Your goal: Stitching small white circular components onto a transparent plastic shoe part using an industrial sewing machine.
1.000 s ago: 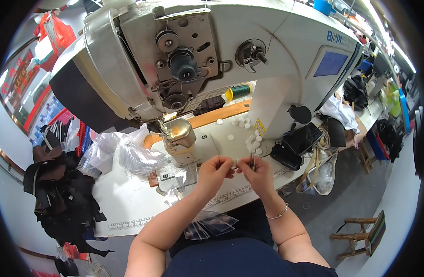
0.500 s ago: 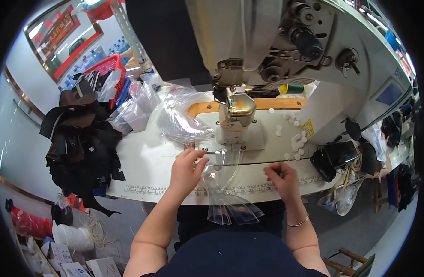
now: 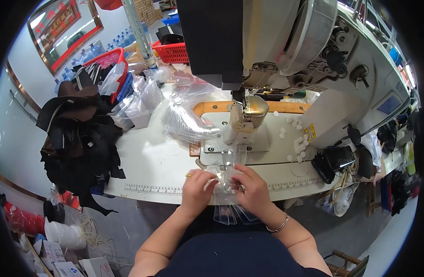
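Note:
Clear plastic strips, fanned out at their lower ends, hang over the table's front edge in front of the sewing machine. My left hand is closed at their left side, with a thin yellow-ended thing poking out of it; the rest of that is hidden in the fingers. From the right, my right hand grips the strips with bent fingers. Just beyond the hands stands the machine's post bed, below the needle area. The strips' upper end reaches toward its base plate.
A pile of clear plastic pieces lies left of the post. White round discs are scattered to the right, near a black pouch. Dark scraps heap up at the left edge. A ruler strip runs along the front.
My right hand has moved left onto the plastic strips, and my left hand has come down toward me. The whole view has shifted slightly, with more of the background showing.

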Motion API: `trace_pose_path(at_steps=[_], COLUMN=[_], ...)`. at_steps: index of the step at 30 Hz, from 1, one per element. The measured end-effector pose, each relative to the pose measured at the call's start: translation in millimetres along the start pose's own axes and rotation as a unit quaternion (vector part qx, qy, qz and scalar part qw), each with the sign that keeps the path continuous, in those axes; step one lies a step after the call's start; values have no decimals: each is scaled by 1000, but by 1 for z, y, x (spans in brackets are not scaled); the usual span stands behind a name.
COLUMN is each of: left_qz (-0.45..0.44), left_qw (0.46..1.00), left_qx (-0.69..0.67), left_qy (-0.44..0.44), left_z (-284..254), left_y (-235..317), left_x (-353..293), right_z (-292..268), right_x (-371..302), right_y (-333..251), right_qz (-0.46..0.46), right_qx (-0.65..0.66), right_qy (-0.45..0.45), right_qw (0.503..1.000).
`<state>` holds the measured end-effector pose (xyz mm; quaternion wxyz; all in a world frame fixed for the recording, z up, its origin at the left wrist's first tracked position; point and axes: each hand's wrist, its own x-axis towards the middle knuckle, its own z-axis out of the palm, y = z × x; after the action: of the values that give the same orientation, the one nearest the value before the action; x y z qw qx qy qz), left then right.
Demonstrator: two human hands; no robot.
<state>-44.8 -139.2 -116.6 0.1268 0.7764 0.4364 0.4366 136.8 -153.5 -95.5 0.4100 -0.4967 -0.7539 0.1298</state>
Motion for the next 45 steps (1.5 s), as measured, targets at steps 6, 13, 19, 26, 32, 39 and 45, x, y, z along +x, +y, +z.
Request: trace_pose_path(at_steps=[6,13,19,26,32,39,45], left_qz=[-204,-403,-425,-366,-359,-323,-365], left_qw=[887,616,553,613,662,738,718], left_qx=[-413,-635,-687,-697,-656,-592,-593], left_qy=[32,-233,-204,-68,-37,-18,-19], left_z=[3,-24,-26,-53,-60,-37,-21], left_y=[4,22,47,57,52,41,30], left_x=[-11,1,-2,-4,3,0,-3], right_z=[-11,-30,-31,-44,-37,-30,-16], right_x=[3,7,9,26,13,28,26], right_y=[0,-27,-38,-45,-15,-20,-13], right_qz=[231,210,77,90,200,277,297], right_qx=[405,408,347,390,332,381,410], right_qy=[-22,19,115,58,1,-175,-179], right_qw=[885,888,928,915,922,865,843])
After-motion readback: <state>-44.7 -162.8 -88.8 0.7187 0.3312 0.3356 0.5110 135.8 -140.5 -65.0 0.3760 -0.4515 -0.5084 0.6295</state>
